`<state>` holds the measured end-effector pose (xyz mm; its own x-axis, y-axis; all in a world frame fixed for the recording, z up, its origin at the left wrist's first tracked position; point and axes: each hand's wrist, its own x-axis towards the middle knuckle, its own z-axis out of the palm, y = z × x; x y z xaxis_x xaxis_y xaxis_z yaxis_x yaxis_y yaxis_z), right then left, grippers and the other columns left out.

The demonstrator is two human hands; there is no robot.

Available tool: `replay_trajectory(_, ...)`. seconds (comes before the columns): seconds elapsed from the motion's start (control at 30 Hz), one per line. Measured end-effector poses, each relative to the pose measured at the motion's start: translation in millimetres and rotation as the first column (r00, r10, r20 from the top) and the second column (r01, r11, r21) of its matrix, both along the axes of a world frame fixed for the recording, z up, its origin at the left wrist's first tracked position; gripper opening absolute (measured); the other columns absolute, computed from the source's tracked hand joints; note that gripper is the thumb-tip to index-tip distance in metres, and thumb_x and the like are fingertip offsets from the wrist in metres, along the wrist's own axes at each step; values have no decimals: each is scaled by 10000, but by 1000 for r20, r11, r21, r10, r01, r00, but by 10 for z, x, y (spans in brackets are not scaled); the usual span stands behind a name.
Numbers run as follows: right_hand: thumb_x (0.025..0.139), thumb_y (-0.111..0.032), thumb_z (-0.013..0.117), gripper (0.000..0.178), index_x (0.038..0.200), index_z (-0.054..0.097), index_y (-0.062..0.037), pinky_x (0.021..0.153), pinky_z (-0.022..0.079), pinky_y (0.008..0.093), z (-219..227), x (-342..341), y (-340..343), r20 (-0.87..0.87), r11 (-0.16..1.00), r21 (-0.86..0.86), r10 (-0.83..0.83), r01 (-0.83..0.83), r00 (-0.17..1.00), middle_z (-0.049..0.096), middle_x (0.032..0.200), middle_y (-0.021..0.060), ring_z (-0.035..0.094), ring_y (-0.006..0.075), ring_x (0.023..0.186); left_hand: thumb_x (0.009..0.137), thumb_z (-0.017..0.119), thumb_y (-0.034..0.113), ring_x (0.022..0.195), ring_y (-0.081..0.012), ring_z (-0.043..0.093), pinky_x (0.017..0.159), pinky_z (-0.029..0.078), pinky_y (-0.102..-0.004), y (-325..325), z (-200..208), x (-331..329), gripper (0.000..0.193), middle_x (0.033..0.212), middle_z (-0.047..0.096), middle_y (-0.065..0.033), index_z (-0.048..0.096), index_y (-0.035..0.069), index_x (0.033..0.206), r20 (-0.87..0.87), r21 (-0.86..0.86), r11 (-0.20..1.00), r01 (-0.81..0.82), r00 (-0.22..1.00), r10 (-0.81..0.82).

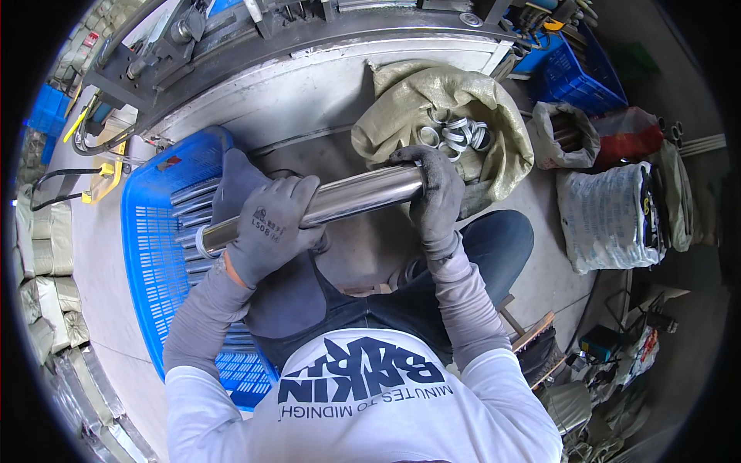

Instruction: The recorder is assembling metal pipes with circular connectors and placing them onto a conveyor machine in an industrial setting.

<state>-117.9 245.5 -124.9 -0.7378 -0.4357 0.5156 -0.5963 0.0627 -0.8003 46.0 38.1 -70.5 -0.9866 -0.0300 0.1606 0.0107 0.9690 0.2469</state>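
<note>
A shiny metal tube lies across my lap, tilted with its right end farther from me. My left hand, in a grey glove, is wrapped round it near the left end, where a white ring sits on the tube. My right hand, gloved too, closes over the tube's right end and hides it. Just beyond that hand, an open woven sack holds several loose white rings. Under the left end, a blue plastic crate contains several more metal tubes.
A metal workbench with machinery runs along the far side. Filled bags and a second blue crate stand to the right. A yellow-framed stand is at the left, near stacked wrapped bundles.
</note>
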Motion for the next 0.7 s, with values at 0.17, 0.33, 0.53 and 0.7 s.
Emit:
replay_trajectory(0.17,1093,-222,398,433,998,727,43,866,526,352,19,89,-59,54,996,38,-79,77,995,722,946,154,700,266,904,726,823,237,969,-351,679,835,523,-470,-9,-59,7,625,1033,684,-157,604,31,1273,61,-12,1000,-1,998,1)
replay_trajectory(0.33,1023,-157,500,290,1110,707,27,891,522,354,-157,37,-115,409,994,-107,55,-12,911,725,1011,166,690,294,941,737,800,221,975,-387,665,859,514,-485,-92,3,-15,642,1041,674,-186,586,14,1306,112,52,998,20,993,-26)
replay_trajectory(0.53,976,-294,671,360,1208,717,-22,951,550,497,-1040,-1059,-28,-191,776,511,-316,369,929,668,1260,231,672,406,1105,771,753,192,1053,-427,632,889,501,-510,-515,301,159,639,1160,641,-226,564,10,1353,220,-6,998,-70,973,70)
replay_trajectory(0.7,928,-294,669,231,1053,779,-134,864,577,493,-2091,-1702,137,-329,401,857,-61,325,942,707,1146,186,702,357,1040,790,776,176,1192,-377,589,1053,438,-517,-670,364,-356,668,1257,630,-173,557,72,1413,-131,-327,926,-188,979,153)
